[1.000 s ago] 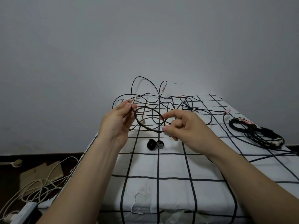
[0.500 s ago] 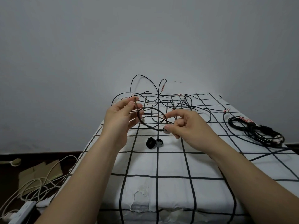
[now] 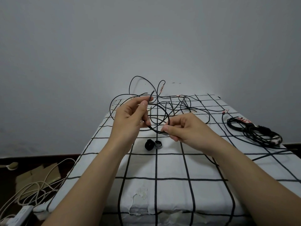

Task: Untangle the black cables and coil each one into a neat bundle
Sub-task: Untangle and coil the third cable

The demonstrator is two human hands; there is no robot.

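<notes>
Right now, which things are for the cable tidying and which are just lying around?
For the job: left hand, right hand, the black cable loop both pinch, tangled black cables, coiled black bundle.
Lying about: white cables, power strip, cardboard on the floor.

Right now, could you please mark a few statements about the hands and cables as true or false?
1. The left hand and the right hand both hold one black cable loop. True.
2. Two small rolls lie on the checked cloth below the hands. True.
3. The black cable bundle lies on the cloth's left side. False: it lies on the right.
4. The floor cables are black. False: they are white.
</notes>
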